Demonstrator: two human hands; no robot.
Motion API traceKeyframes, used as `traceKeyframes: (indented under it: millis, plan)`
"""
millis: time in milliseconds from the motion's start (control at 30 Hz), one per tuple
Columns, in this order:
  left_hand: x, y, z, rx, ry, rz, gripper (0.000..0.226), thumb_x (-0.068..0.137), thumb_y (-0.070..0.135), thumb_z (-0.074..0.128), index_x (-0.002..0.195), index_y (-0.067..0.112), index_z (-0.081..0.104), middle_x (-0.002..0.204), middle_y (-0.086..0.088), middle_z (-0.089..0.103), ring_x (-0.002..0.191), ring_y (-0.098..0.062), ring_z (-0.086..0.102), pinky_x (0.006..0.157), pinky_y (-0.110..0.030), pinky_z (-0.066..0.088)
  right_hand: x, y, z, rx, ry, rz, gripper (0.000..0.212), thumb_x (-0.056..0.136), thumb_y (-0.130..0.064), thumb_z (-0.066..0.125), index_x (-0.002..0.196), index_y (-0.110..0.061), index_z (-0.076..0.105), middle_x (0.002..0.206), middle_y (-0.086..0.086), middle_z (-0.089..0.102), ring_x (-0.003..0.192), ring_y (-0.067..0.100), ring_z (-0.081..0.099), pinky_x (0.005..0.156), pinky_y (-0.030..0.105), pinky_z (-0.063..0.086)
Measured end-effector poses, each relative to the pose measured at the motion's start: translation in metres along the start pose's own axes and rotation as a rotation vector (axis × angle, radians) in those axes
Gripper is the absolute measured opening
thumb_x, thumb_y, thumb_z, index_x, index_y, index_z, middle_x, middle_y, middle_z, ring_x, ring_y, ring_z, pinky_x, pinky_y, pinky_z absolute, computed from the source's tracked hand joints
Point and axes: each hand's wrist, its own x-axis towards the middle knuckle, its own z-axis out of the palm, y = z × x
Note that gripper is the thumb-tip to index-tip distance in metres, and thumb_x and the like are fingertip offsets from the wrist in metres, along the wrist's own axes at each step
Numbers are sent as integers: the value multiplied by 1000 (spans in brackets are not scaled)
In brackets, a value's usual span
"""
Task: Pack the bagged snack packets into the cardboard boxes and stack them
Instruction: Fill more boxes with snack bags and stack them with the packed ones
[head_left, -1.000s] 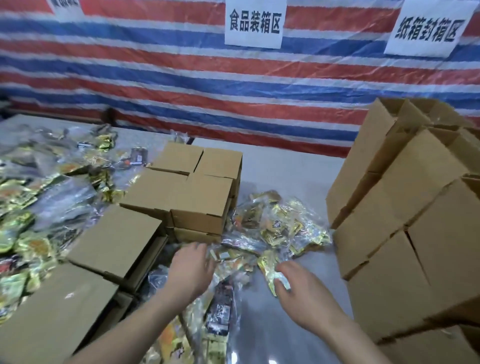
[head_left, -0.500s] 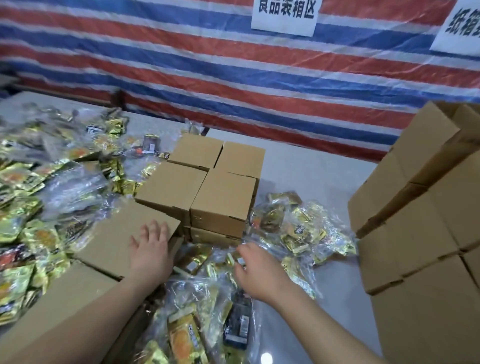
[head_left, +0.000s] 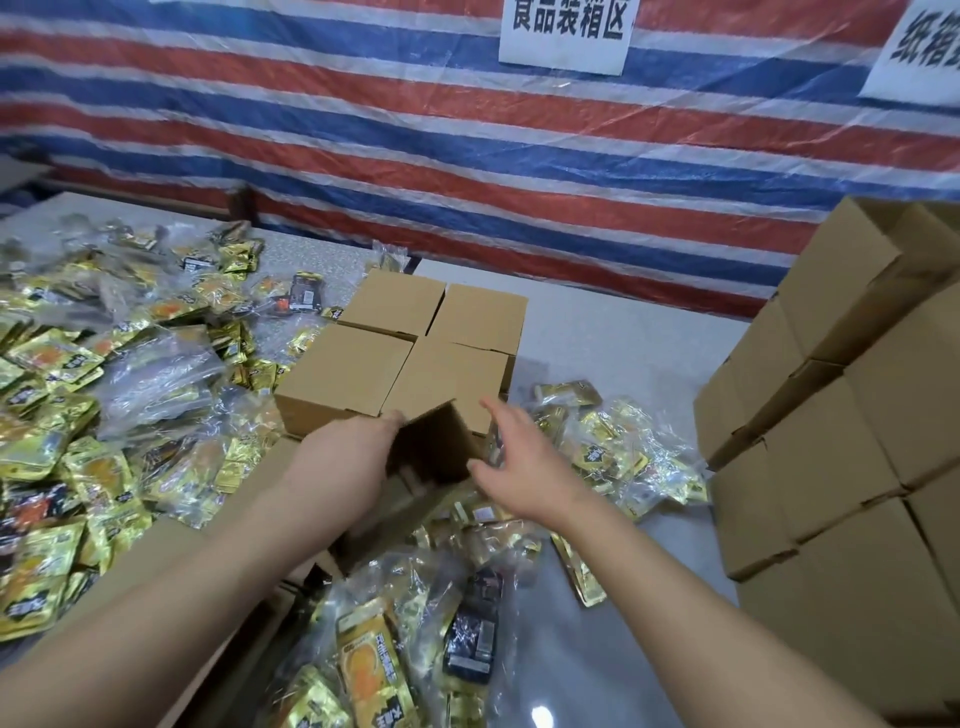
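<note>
My left hand (head_left: 348, 457) grips a small cardboard box (head_left: 439, 449) by its left edge and holds it tilted, its dark side toward me, just in front of a block of closed boxes (head_left: 400, 353). To the box's right, my right hand (head_left: 519, 462) is spread with straight fingers, thumb at the box's lower right corner; blur hides whether it touches. Clear bags of gold snack packets (head_left: 613, 457) lie right of the hands, and more bags (head_left: 384, 654) lie near me.
A big heap of loose gold packets (head_left: 104, 415) covers the table's left. Brown cartons (head_left: 171, 545) lie under my left forearm. A tall stack of cardboard boxes (head_left: 841, 467) fills the right side. A striped tarp (head_left: 415, 156) hangs behind the grey table (head_left: 623, 332).
My left hand took a box from the cartons on the left and raised it toward the middle. My right hand left the bags and rose to the box's right side.
</note>
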Motion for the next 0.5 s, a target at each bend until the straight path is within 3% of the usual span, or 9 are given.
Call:
traceKeyframes:
  millis: [67,133,200,267,333,433,500]
  plan:
    - [-2,21,-21,-50,21,102,42,94,11,46,130,32,52,111,-3,69,101,-29,65,79,-37,55,-5,-6,-24,40,45,-48,80,88,-36,64,151,-41,16,158,-17,21,134,4,27,113,35,23]
    - [0,47,-29,-125,30,229,34,99,20,45,129,34,53,117,-2,68,106,-28,63,80,-35,52,-18,2,-48,-24,83,-81,63,87,-30,61,144,-37,36,150,-9,37,130,5,36,112,32,30]
    - [4,74,-24,-174,19,376,31,100,26,45,129,35,54,118,-1,67,107,-28,62,79,-35,50,-40,18,-64,-91,94,-68,28,86,-28,55,113,-35,59,119,-7,59,111,11,54,93,28,45]
    - [9,103,-8,-211,5,489,27,100,30,49,125,31,59,117,0,67,107,-27,61,82,-35,51,-70,45,-71,-129,110,11,6,83,-29,52,82,-34,55,90,-11,59,86,11,56,73,26,45]
    - [10,131,19,-243,-14,539,24,99,34,53,119,26,63,115,-1,68,106,-26,61,82,-33,49,-106,82,-65,-154,158,131,9,83,-25,55,75,-28,52,78,-10,56,76,12,54,67,31,45]
    - [1,162,76,-294,-156,523,21,99,32,53,113,23,65,112,-3,68,105,-25,61,87,-37,51,-159,139,-37,-141,191,348,19,85,-19,62,69,-20,52,70,-3,57,71,18,56,70,43,49]
    - [-13,176,116,-328,-261,497,23,101,30,49,112,21,67,111,-4,68,105,-25,61,88,-37,50,-191,169,-10,-87,156,480,23,87,-18,63,68,-24,52,72,-3,59,74,17,58,73,41,50]
